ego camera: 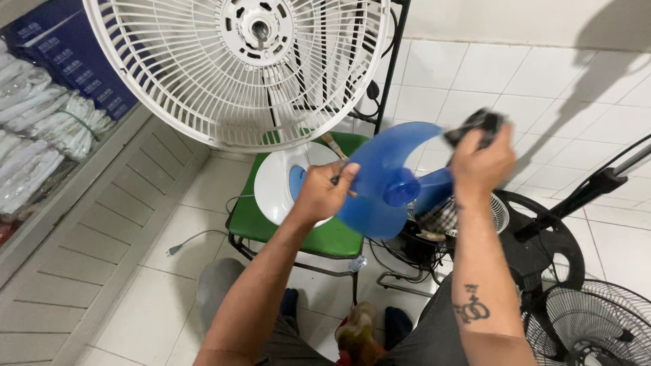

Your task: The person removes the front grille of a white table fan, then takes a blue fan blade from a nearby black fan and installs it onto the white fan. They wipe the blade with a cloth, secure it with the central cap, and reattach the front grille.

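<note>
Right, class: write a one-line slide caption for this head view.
Left hand grips a blue fan blade; right hand holds a dark cloth against it, below a white fan grille.

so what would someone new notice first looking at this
The translucent blue plastic fan blade at centre frame draws the eye, gripped by the left hand while the right hand presses a dark crumpled cloth against it. Above it, a large white round wire fan grille fills the top, its base on a green-seated metal stool.
</note>
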